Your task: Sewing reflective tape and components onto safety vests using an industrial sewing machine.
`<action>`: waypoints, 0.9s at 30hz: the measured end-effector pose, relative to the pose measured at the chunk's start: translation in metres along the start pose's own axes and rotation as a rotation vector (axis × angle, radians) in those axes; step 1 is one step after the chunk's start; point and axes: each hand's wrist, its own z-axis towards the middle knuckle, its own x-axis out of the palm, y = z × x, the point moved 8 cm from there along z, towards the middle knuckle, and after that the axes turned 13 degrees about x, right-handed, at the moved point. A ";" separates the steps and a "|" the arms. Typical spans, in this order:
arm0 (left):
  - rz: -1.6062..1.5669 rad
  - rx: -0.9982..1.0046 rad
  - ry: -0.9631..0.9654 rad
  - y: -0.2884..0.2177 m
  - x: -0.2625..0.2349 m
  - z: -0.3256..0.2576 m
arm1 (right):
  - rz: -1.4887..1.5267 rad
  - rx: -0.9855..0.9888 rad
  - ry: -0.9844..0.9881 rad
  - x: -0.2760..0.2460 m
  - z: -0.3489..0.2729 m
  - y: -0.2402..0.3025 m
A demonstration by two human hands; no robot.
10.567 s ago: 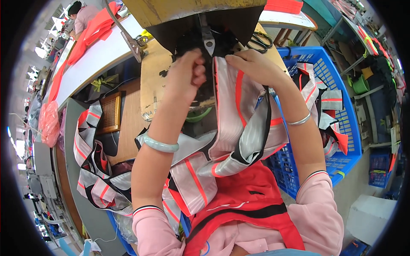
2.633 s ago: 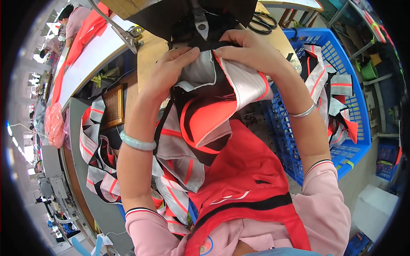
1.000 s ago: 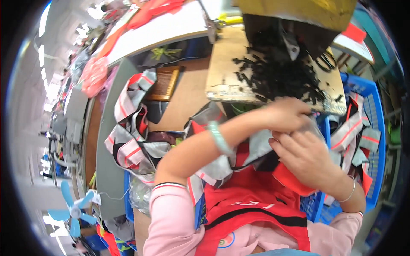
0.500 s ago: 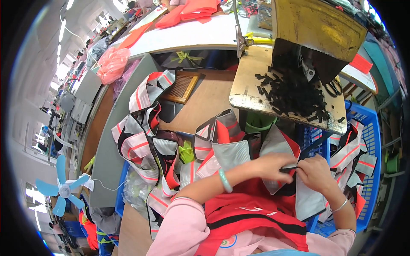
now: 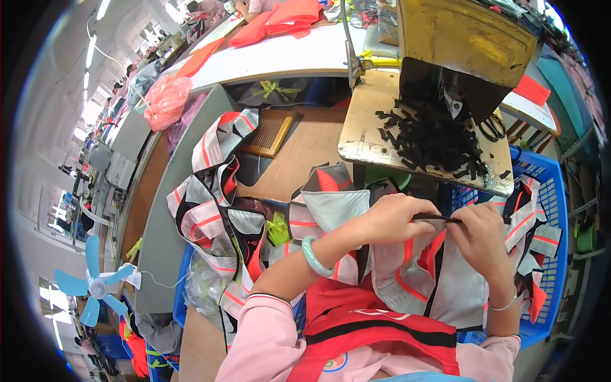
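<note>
Between my two hands a thin black band is stretched along the top edge of a grey fabric piece (image 5: 458,280) with orange-red stripes, which hangs down over my lap. My left hand (image 5: 401,219), below a pale green bangle, is closed on the band's left end. The fingers of my right hand (image 5: 478,239) are pinched on the same edge farther right. Several more grey, striped, black-edged fabric pieces (image 5: 337,210) lie in front of my left forearm. Just beyond my hands stands a worn metal plate (image 5: 369,137) bearing a heap of short black strips (image 5: 433,140).
A yellow machine head (image 5: 468,38) rises over the plate, with black-handled scissors (image 5: 492,127) beside the heap. A blue basket (image 5: 554,184) full of similar pieces stands at my right. Striped pieces (image 5: 207,216) pile up at left, near a blue fan (image 5: 95,285).
Both hands have moved up a little and farther apart, the left going leftward, with the black band now stretched between them. The grey piece has come up and spread out below them.
</note>
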 end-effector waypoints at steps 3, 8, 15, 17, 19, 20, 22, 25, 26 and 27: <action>0.229 -0.123 0.185 0.023 0.027 -0.008 | 0.134 0.137 0.140 0.020 -0.011 -0.031; 0.241 -0.147 -0.041 0.032 0.048 -0.016 | 0.237 0.260 0.189 0.036 -0.017 -0.063; -0.057 0.027 -0.093 0.006 -0.013 0.029 | 0.351 0.063 0.060 -0.012 0.021 -0.063; -0.054 -0.013 -0.042 0.002 -0.036 0.049 | 0.403 0.137 0.007 -0.024 0.037 -0.066; -0.030 -0.073 0.010 0.007 -0.050 0.068 | 0.409 0.224 0.009 -0.029 0.046 -0.074; -0.035 -0.115 0.033 0.017 -0.052 0.074 | 0.402 0.270 0.029 -0.026 0.051 -0.080; -0.033 -0.126 0.038 0.025 -0.055 0.085 | 0.413 0.287 0.038 -0.015 0.062 -0.093; 0.039 -0.253 0.090 0.053 -0.064 0.092 | 0.431 0.313 0.071 0.001 0.078 -0.106; 0.033 -0.288 0.078 0.061 -0.069 0.094 | 0.437 0.322 0.077 0.005 0.085 -0.109; 0.032 -0.320 0.082 0.067 -0.072 0.095 | 0.444 0.331 0.080 0.009 0.090 -0.112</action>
